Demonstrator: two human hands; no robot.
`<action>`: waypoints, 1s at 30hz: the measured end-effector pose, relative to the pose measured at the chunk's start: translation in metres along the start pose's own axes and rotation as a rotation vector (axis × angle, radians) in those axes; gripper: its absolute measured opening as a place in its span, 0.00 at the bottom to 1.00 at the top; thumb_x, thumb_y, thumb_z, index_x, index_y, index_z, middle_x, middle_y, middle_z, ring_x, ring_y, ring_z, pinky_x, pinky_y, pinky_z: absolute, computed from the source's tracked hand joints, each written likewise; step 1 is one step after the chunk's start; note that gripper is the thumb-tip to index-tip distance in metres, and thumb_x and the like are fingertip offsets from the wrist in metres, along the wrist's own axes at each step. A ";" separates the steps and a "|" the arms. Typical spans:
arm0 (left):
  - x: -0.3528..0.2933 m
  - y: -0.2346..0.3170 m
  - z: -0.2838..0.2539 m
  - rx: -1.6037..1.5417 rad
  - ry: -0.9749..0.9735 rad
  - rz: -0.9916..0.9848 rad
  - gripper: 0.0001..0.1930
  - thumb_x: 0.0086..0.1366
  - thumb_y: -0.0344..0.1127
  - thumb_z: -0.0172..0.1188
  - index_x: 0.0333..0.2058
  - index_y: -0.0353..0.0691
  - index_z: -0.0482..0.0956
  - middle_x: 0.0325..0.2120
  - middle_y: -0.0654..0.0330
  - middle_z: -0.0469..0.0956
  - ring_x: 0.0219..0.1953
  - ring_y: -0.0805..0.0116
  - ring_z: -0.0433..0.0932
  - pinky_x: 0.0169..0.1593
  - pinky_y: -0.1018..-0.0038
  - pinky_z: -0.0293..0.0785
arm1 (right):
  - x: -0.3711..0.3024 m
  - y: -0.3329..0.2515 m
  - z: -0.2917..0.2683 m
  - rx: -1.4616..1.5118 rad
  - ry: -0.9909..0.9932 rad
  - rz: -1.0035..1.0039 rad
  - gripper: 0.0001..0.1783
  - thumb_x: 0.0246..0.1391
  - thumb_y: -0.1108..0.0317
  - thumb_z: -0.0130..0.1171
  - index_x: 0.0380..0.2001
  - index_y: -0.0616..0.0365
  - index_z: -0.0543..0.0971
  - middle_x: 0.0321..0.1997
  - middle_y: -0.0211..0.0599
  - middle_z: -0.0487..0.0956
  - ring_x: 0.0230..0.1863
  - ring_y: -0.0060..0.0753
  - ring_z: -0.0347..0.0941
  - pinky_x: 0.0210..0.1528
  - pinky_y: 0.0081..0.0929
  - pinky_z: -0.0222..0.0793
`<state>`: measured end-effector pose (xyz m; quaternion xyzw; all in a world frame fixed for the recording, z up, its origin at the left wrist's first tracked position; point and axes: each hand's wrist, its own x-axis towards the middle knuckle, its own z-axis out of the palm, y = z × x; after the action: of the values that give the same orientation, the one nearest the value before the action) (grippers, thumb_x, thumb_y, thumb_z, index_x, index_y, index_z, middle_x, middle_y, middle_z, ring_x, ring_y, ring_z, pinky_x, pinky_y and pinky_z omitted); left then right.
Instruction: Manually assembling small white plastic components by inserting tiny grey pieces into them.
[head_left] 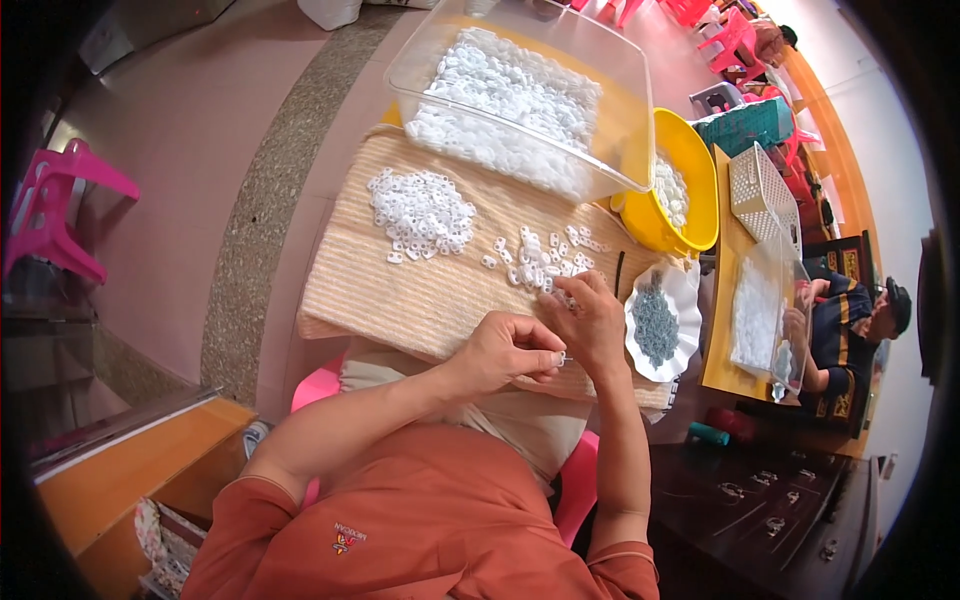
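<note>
My left hand (pixel 505 352) is closed in a pinch, holding a small white plastic piece (pixel 561 357) with a thin metal pin sticking out to the right. Just beyond it, my right hand (pixel 592 318) has its fingers bent down at a loose group of white plastic pieces (pixel 538 262). The fingertips are closed around a small white piece there, partly hidden by the fingers. A bigger heap of flat white pieces with holes (pixel 422 214) lies further left on the striped cloth (pixel 345 275). Right of my right hand, a white scalloped dish (pixel 688 300) holds many small grey metal parts (pixel 655 328).
A clear plastic bin (pixel 520 128) of white pieces stands at the back. Beside it is a yellow basin (pixel 702 175). A thin black stick (pixel 619 272) lies near the dish. To the right, a person (pixel 845 330) sits at another table. A pink stool (pixel 75 205) stands far left.
</note>
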<state>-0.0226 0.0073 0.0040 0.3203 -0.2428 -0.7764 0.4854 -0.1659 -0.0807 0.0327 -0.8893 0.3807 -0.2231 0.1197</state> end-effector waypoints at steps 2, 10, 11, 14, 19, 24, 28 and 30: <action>0.000 0.001 0.000 0.017 0.000 0.002 0.06 0.59 0.26 0.60 0.35 0.30 0.78 0.27 0.59 0.79 0.28 0.76 0.78 0.34 0.80 0.77 | -0.001 -0.002 0.000 -0.048 0.030 -0.110 0.11 0.45 0.67 0.67 0.34 0.57 0.81 0.31 0.37 0.77 0.25 0.34 0.74 0.27 0.28 0.70; 0.001 0.000 -0.001 0.010 0.010 -0.006 0.08 0.56 0.24 0.62 0.36 0.30 0.79 0.29 0.58 0.80 0.31 0.73 0.79 0.36 0.77 0.79 | -0.005 -0.002 0.005 0.005 0.010 0.051 0.10 0.45 0.68 0.65 0.33 0.55 0.80 0.31 0.36 0.76 0.27 0.36 0.75 0.26 0.31 0.69; 0.001 0.001 0.000 0.018 0.010 -0.003 0.07 0.58 0.25 0.61 0.36 0.30 0.78 0.28 0.58 0.80 0.30 0.75 0.78 0.35 0.78 0.78 | -0.006 0.001 0.007 0.004 0.011 0.053 0.10 0.45 0.68 0.65 0.33 0.55 0.80 0.31 0.36 0.76 0.27 0.36 0.75 0.26 0.31 0.69; 0.001 0.002 0.000 0.027 0.012 0.002 0.06 0.60 0.26 0.60 0.36 0.31 0.78 0.28 0.59 0.79 0.29 0.76 0.77 0.34 0.79 0.76 | -0.009 0.007 0.009 0.083 -0.004 0.103 0.10 0.45 0.68 0.64 0.34 0.55 0.80 0.31 0.36 0.76 0.26 0.36 0.74 0.26 0.31 0.69; 0.001 0.002 0.000 0.020 0.013 -0.002 0.07 0.60 0.26 0.59 0.37 0.31 0.78 0.28 0.60 0.79 0.30 0.76 0.77 0.35 0.79 0.76 | -0.002 -0.012 -0.004 0.010 0.050 -0.023 0.10 0.44 0.67 0.65 0.33 0.54 0.80 0.32 0.36 0.76 0.28 0.39 0.75 0.29 0.33 0.70; 0.000 0.004 0.002 0.018 0.009 0.011 0.07 0.60 0.26 0.60 0.37 0.31 0.78 0.28 0.60 0.79 0.30 0.77 0.77 0.35 0.80 0.76 | 0.003 -0.014 -0.004 0.007 0.009 -0.048 0.10 0.43 0.66 0.66 0.32 0.54 0.81 0.32 0.36 0.76 0.29 0.40 0.75 0.29 0.33 0.70; -0.001 0.007 0.003 0.008 0.016 0.010 0.06 0.60 0.26 0.59 0.36 0.31 0.78 0.28 0.60 0.79 0.29 0.77 0.77 0.35 0.80 0.76 | -0.001 -0.004 0.003 0.036 -0.098 0.060 0.11 0.41 0.67 0.67 0.31 0.55 0.80 0.33 0.36 0.76 0.28 0.39 0.76 0.26 0.33 0.69; -0.001 0.009 0.002 0.005 0.016 0.020 0.06 0.60 0.26 0.59 0.37 0.31 0.79 0.27 0.60 0.79 0.30 0.76 0.77 0.36 0.79 0.76 | -0.001 -0.005 0.003 0.070 -0.026 -0.019 0.10 0.42 0.69 0.67 0.30 0.56 0.79 0.31 0.36 0.76 0.25 0.34 0.75 0.25 0.30 0.68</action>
<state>-0.0189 0.0048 0.0118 0.3253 -0.2443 -0.7683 0.4943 -0.1620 -0.0765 0.0317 -0.8911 0.3624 -0.2257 0.1538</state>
